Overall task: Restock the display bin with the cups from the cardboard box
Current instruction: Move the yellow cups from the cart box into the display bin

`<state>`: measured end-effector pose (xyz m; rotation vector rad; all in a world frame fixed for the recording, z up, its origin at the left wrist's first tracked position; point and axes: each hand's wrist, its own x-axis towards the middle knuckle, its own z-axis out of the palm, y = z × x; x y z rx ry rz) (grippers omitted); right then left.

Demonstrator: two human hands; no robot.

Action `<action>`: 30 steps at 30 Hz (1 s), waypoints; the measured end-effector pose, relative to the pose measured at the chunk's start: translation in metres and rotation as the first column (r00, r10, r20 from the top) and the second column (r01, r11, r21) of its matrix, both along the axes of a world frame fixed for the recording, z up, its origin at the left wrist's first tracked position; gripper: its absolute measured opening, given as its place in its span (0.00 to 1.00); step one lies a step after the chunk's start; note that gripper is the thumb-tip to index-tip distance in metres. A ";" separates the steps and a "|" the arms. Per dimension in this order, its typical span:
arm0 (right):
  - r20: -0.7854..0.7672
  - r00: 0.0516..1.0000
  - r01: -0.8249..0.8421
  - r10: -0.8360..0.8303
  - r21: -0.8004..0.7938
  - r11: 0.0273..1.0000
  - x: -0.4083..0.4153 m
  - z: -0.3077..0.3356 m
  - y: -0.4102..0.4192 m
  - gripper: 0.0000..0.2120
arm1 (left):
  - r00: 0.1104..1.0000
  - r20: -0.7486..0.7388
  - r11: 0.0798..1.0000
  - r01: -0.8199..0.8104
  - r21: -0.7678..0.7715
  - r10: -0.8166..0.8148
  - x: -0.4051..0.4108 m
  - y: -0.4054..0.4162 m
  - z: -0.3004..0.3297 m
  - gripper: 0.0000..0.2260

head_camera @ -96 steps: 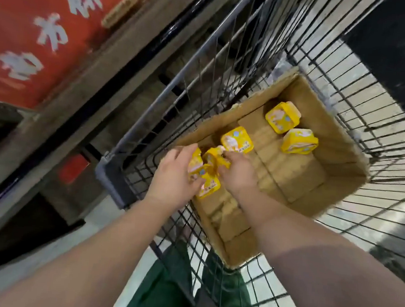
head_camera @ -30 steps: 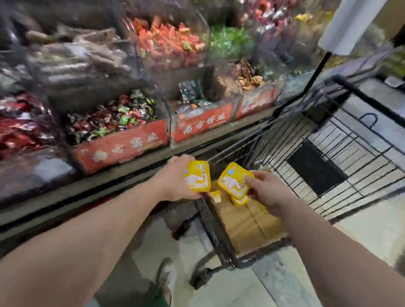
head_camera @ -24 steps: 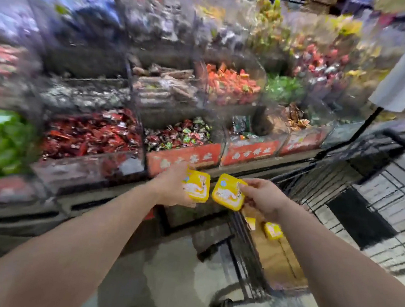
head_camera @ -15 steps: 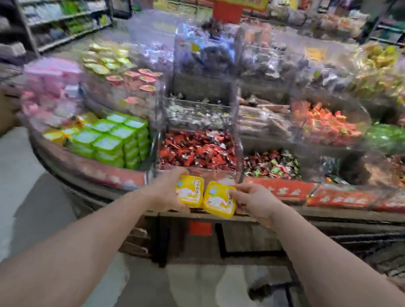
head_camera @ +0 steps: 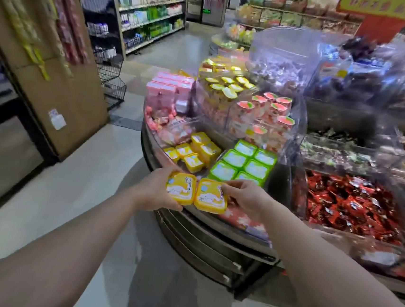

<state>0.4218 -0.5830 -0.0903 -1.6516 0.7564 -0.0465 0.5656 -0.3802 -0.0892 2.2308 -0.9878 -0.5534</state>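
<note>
Two yellow cups held side by side at frame centre, just short of the display bin.

Left hand (head_camera: pixel 154 190) curled round one glossy, rounded-square yellow cup (head_camera: pixel 180 188); right hand (head_camera: pixel 246 198) pinching a second yellow cup (head_camera: pixel 210 198), edges touching. Just above, in the clear-walled display bin (head_camera: pixel 173 135): more yellow cups (head_camera: pixel 194 150), loosely heaped. Beside them at centre right, green cups (head_camera: pixel 242 164) in neat rows; red wrapped sweets (head_camera: pixel 354 205) at right. Curved metal stand rim (head_camera: pixel 205 215) under the hands; bare floor (head_camera: pixel 74 190) open at left.
</note>
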 end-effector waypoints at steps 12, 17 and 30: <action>0.039 0.991 0.130 -0.128 -0.040 0.991 0.201 -0.015 -0.045 0.10 | 0.990 0.039 0.990 -0.137 -0.034 0.138 0.170 -0.031 -0.011 0.42; -0.020 0.968 0.250 -0.251 -0.052 0.967 0.248 -0.039 -0.063 0.10 | 0.992 0.054 0.993 -0.109 -0.042 0.111 0.232 -0.060 -0.014 0.45; -0.203 0.819 0.547 -0.537 -0.009 0.837 0.266 -0.095 -0.057 0.09 | 0.905 -0.011 0.902 0.426 0.070 -0.426 0.331 -0.163 -0.063 0.46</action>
